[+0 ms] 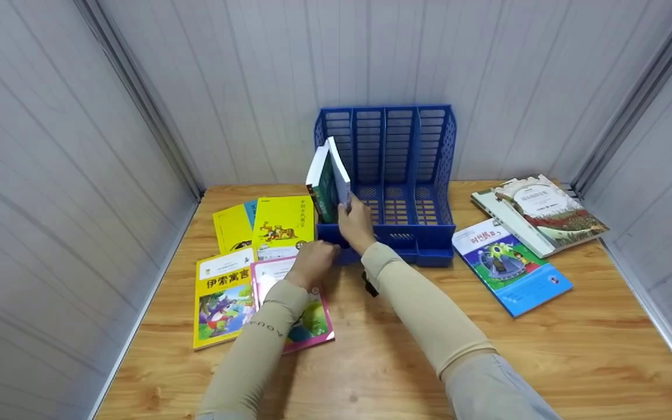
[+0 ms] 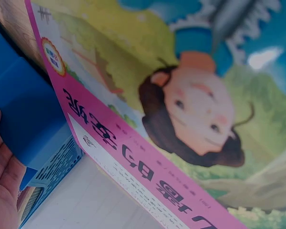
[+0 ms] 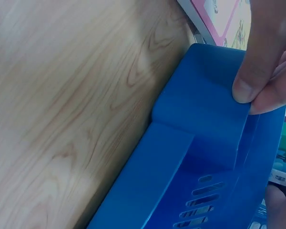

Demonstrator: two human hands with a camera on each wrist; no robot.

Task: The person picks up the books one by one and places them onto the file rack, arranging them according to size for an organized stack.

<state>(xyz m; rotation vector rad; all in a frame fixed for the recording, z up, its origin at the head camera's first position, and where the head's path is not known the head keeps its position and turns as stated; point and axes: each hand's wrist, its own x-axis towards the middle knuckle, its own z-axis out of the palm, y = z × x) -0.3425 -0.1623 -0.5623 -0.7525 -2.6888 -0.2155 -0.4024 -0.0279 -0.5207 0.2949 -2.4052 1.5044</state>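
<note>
My left hand pinches the front lip of a blue slotted file rack at its left corner; thumb and fingertip show on that edge in the right wrist view. My right hand grips the lower near edge of a thin book with a pale cover, tilted upright over the rack's leftmost compartment. Against it on the left leans a thicker green book with white pages, upright in the same compartment. Under my left forearm lies a pink-bordered picture book, partly hidden in the head view.
Left of the rack lie several yellow books, overlapping, one titled in Chinese. To its right are a blue-and-white book and a stack with a pale illustrated cover. Grey panel walls enclose the wooden table.
</note>
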